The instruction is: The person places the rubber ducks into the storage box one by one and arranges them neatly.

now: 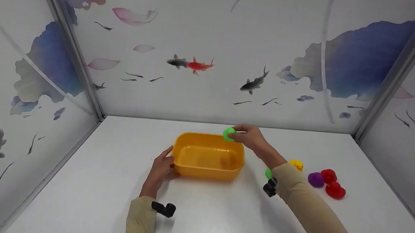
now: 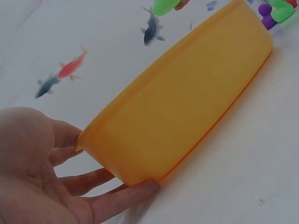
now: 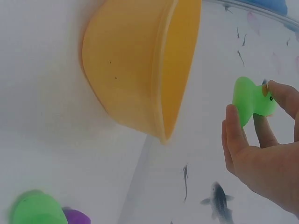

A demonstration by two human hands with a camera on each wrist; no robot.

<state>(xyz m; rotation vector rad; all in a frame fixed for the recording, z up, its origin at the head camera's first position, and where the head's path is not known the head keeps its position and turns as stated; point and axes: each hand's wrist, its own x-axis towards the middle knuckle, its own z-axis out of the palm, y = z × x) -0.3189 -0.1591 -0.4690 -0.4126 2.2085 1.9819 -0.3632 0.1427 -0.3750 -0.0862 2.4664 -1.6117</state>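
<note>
My right hand (image 1: 252, 137) pinches a small green toy duck (image 3: 254, 99) between thumb and fingertips. In the head view the duck overlaps the back right rim of a yellow plastic basin (image 1: 208, 172); the right wrist view shows it apart from the basin. My left hand (image 1: 161, 165) holds the left end of the basin, with digits at its rim and lower corner in the left wrist view. The inside floor of the basin (image 1: 201, 157) is bare. The basin stands on the white table.
Right of the basin lie a yellow duck (image 1: 296, 165), a purple toy (image 1: 316, 179), two red toys (image 1: 335, 190) and another green toy (image 1: 268, 173), partly hidden by my right forearm. White panels printed with fish (image 1: 253, 84) enclose the white table (image 1: 202, 215).
</note>
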